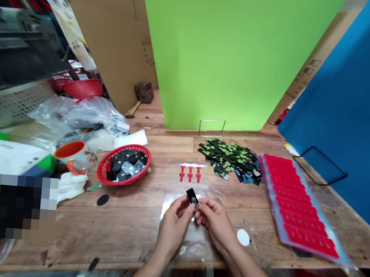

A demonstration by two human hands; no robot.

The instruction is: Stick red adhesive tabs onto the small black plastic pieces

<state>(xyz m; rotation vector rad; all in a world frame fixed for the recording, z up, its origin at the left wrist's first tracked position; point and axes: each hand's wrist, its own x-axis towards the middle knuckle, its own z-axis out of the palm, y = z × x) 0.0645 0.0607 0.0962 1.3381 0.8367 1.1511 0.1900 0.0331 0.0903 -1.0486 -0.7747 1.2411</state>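
At the front of the wooden table, my left hand is closed on a small flat black piece with a silvery part on it; it points up and away from me. My right hand has its fingers pinched at the lower end of the same piece. Whether they grip it or a small part of it is hidden. Just beyond my hands lie several red T-shaped pieces in two short rows. A clear plastic sheet lies under my hands.
A red basket of black and grey pieces stands left, beside an orange-rimmed mug. Green and black pieces are heaped beyond my hands. Right lies a plastic sheet with red pieces. Green and blue boards stand behind.
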